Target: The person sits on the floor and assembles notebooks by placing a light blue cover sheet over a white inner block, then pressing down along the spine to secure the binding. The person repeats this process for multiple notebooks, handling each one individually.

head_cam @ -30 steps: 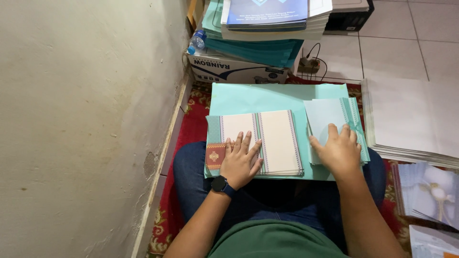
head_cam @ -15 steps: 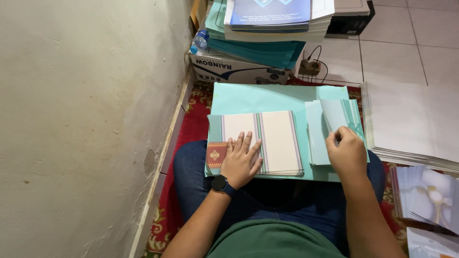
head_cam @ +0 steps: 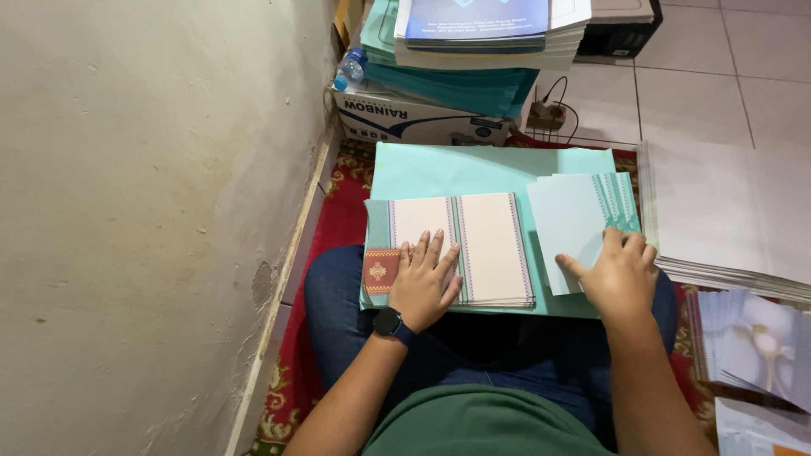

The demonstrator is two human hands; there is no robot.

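On the lap board (head_cam: 473, 165), the left hand (head_cam: 427, 283) presses flat on cards (head_cam: 460, 245); the right hand (head_cam: 621, 274) pinches a sheet (head_cam: 570, 224), which could crease.

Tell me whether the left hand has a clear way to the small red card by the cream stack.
Probably yes. The left hand lies flat on the cream stack, and the small red card sits uncovered right beside its fingers, with nothing between them. The right hand is busy on the pale blue sheets.
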